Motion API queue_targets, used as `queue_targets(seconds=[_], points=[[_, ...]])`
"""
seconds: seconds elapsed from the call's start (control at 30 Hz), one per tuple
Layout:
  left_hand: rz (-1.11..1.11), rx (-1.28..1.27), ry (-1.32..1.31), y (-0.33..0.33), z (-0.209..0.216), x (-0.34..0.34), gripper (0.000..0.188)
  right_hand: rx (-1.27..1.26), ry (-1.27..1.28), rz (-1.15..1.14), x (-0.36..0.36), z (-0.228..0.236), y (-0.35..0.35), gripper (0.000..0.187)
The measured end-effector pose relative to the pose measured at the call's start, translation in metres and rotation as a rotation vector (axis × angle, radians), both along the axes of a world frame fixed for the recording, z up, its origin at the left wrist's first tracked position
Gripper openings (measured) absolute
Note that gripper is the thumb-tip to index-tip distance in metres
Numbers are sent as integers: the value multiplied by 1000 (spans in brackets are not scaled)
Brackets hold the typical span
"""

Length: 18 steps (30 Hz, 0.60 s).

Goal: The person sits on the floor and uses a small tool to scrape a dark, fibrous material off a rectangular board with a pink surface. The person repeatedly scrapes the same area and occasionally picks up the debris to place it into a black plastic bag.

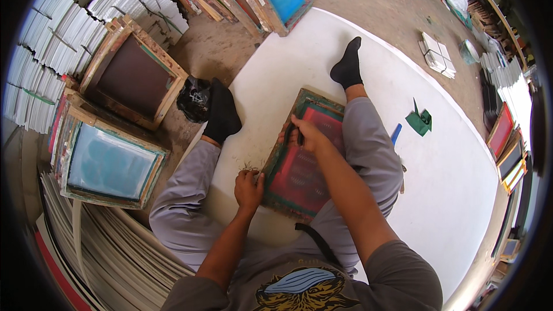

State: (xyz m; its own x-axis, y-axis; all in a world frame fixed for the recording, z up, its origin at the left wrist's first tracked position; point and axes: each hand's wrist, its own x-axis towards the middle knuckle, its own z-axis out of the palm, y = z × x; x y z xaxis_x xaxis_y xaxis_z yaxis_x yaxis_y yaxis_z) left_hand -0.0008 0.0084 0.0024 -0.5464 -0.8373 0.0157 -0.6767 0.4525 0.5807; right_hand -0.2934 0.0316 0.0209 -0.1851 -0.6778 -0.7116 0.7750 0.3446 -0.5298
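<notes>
A wooden silk-screen frame (276,193) with dark green edges and a red, patterned mesh lies slanted between my legs. My right hand (309,134) is closed around a dark-handled tool (294,133) over the frame's left side; it looks like pliers, but its working end is hidden. My left hand (249,189) lies low beside the frame's left edge, its thumb apart from the bent fingers and close to the wood. Just past those fingertips is a small tuft of thin scraps (249,166) on the white board (443,196) under me.
To my right are a blue-handled tool (396,133) and a green scrap (419,120). More framed screens (112,164) lean at the left, near a black plastic bag (194,101). Stacked white sheets (63,29) stand behind them. A tied white bundle (438,56) lies at the far right.
</notes>
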Motion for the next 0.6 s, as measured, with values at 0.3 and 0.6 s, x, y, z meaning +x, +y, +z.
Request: queue_targets(seconds=[0.3, 0.6], points=[[-30, 13, 7, 1, 6, -5, 27, -29, -20, -100, -38, -13, -17, 50], [-43, 36, -25, -1, 4, -5, 29, -30, -58, -123, -46, -19, -17, 49]])
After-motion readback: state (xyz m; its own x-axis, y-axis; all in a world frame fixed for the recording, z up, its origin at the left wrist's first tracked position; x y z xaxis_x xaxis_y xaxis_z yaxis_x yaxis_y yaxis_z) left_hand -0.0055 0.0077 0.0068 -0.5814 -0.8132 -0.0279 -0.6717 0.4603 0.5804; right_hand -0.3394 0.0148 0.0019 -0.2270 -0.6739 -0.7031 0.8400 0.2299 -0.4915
